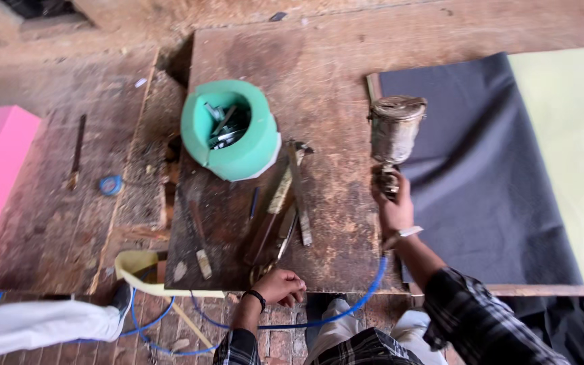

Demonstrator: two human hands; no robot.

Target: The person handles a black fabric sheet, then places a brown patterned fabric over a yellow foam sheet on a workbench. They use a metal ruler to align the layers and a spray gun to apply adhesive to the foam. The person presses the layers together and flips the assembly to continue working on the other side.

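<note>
Head view: right hand (393, 206) grips a grimy spray gun (393, 135) by its handle over the dark sheet (481, 182); top-heavy, likely slippery. Left hand (280, 285) rests curled, apparently empty, at the workbench (332, 88) edge.

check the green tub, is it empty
No, the green tub holds several metal tools, visible through its open top on the wooden bench.

The tub (231, 132) sits on the workbench (332, 74) with metal pieces inside; hand tools (285, 203) lie just before it; the spray gun (393, 135) stands to its right, over the sheet's (481, 176) edge; a hose (346, 307) runs before the tub, below the bench edge.
</note>
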